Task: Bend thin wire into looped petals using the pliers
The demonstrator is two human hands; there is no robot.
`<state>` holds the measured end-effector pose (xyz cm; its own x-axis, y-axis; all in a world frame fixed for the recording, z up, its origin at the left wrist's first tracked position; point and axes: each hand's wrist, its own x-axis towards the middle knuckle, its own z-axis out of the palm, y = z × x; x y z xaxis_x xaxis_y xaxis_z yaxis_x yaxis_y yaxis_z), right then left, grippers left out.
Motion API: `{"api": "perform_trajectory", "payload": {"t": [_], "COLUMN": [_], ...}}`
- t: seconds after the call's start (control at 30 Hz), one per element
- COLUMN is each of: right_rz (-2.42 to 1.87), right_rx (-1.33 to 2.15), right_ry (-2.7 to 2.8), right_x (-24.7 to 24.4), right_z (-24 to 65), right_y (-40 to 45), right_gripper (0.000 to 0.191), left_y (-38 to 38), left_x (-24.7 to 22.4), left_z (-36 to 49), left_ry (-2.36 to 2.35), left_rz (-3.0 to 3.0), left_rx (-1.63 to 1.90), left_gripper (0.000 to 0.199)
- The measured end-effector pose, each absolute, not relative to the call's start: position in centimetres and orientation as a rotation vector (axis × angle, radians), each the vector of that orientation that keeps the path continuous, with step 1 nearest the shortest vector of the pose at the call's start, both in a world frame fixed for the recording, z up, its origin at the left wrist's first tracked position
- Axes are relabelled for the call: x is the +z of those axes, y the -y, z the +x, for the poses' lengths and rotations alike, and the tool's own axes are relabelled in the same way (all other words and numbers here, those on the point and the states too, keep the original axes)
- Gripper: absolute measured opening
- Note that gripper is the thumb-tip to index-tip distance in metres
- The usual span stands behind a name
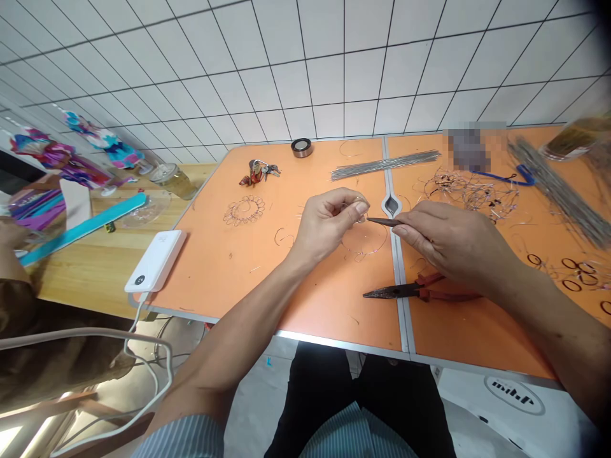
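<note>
My left hand is closed in a pinch on a thin wire piece whose shape is mostly hidden by the fingers. A fine wire hoop shows just below the fingertips; I cannot tell if it is joined to the held wire. In my right hand is a slim dark tool with a pointed tip, its handle covered by the palm. That tip reaches close to the left fingertips. Below the right hand lie red-handled needle-nose pliers on the orange table.
A scalloped wire ring, keys and a tape roll lie left and behind. Straight wire rods and tangled wire are at the back right. A white power bank with its cable sits at the left edge.
</note>
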<state>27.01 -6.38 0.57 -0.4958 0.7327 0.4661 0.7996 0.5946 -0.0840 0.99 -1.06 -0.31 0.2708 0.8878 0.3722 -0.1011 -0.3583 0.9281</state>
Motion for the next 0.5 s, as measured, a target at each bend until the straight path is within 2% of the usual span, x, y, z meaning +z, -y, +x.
{"api": "perform_trajectory", "payload": {"t": [0.23,0.5], "right_rz": [-1.186,-1.23], "right_rx": [-0.261,-0.214], "right_ry": [2.365,2.404], "right_x": [0.52,0.69], "right_z": [27.06,27.1], "right_y": [6.4,6.45], "right_gripper": [0.04,0.047], "left_y": [1.09,1.17], "left_x": [-0.35,-0.23], "left_z": [0.98,1.0], "left_ry": [-0.741,-0.755], "left_rz": [1.543,1.549], "left_rx": [1.272,1.258], "left_gripper": [0.049,0.05]}}
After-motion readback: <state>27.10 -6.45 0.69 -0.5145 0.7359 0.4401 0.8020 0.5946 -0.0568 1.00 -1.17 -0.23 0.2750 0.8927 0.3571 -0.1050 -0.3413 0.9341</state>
